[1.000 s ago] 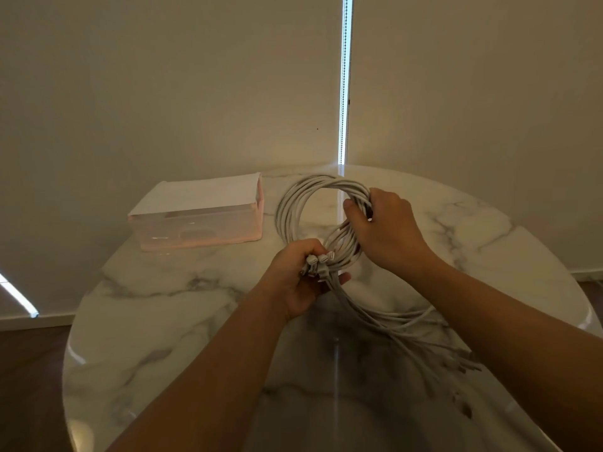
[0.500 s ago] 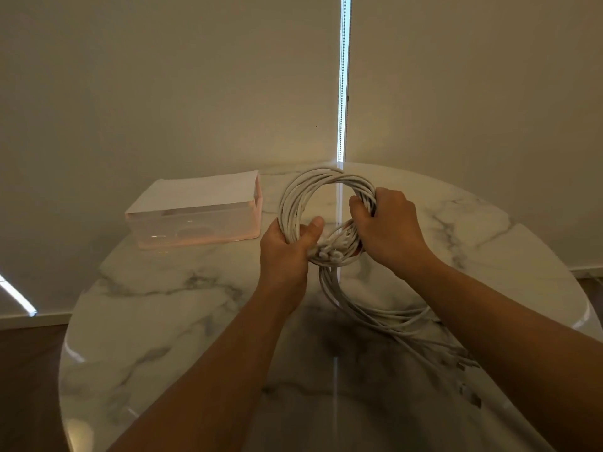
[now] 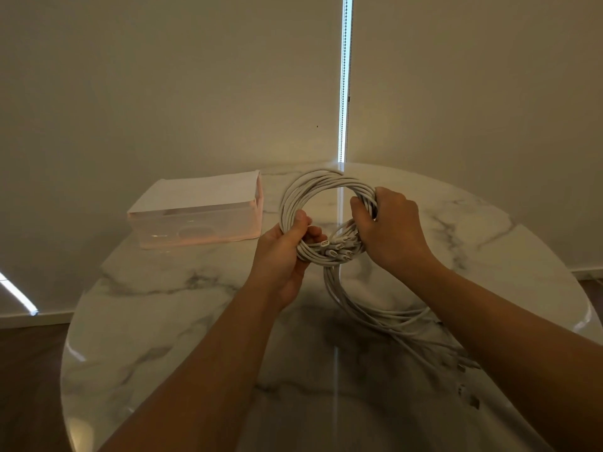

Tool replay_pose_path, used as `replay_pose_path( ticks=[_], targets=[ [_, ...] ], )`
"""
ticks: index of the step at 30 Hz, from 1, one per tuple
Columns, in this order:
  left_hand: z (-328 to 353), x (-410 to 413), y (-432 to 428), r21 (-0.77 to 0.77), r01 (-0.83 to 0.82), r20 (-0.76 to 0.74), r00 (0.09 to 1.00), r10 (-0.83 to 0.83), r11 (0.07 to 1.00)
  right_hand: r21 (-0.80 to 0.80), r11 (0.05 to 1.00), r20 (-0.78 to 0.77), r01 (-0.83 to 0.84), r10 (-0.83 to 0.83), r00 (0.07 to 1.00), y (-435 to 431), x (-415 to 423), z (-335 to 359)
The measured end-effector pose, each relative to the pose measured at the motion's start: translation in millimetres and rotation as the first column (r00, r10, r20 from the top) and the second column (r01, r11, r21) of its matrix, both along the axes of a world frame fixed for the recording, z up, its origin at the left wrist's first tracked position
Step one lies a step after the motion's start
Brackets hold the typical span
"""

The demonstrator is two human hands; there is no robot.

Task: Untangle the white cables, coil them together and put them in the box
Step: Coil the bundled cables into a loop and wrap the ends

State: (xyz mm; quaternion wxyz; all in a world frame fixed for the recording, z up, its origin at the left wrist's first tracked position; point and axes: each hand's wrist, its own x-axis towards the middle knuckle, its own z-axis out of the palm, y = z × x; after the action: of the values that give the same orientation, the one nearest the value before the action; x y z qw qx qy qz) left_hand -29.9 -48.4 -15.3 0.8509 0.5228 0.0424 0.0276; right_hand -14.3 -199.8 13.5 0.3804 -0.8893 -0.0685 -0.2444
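We see the white cables (image 3: 298,190) wound into a round ring, many thin smooth strands thick, held up over the middle of the table (image 3: 163,305). The left hand (image 3: 284,252) grips the ring at its 8 o'clock, thumb across the front and fingers curled through the hole. The right hand (image 3: 391,230) grips it at 3 o'clock, fingers wrapped tight round the bundle. A cluster of small plugs (image 3: 336,249) sits at the ring's 6 o'clock, between the two hands. The loose tails (image 3: 375,308) drop from there and trail over the tabletop toward 5 o'clock. They pass under the right forearm, and their ends are blurred. The table is round, glossy white marble with grey veins.

The box (image 3: 195,220) is rectangular translucent pinkish plastic with a flat white top. It stands on the table at 10 o'clock of the ring, near but apart. Pale matte blinds hang behind, with a bright vertical gap (image 3: 345,76) at 12 o'clock. Dark floor (image 3: 29,370) shows at 8 o'clock.
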Motion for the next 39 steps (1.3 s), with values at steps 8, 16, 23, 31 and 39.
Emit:
replay_pose_path(
  ticks=[8, 16, 23, 31, 39],
  targets=[
    [1.7, 4.1, -5.5, -0.317, -0.009, -0.070, 0.997, -0.014, 0.948, -0.023, 1.000, 0.010, -0.012, 0.012, 1.000, 3.4, 1.5, -6.9],
    [7.2, -0.3, 0.1, -0.591, 0.218, 0.052, 0.971, -0.234, 0.776, 0.292, 0.939, -0.050, -0.182, 0.205, 0.978, 0.9, 0.4, -4.0],
    [8.2, 0.4, 4.6, -0.466, 0.199, 0.097, 0.980, -0.174, 0.862, 0.210, 0.938, -0.118, -0.274, 0.303, 0.946, -2.4, -0.4, 1.2],
    [5.9, 1.4, 4.2, -0.508, 0.097, 0.060, 0.995, -0.077, 0.856, 0.277, 0.828, -0.282, -0.488, 0.555, 0.782, -16.0, -12.5, 7.4],
    [11.3, -4.4, -5.0, -0.352, 0.062, 0.014, 0.998, -0.061, 0.934, 0.299, 0.872, -0.173, -0.388, 0.449, 0.876, -0.2, -11.8, 7.4]
  ],
)
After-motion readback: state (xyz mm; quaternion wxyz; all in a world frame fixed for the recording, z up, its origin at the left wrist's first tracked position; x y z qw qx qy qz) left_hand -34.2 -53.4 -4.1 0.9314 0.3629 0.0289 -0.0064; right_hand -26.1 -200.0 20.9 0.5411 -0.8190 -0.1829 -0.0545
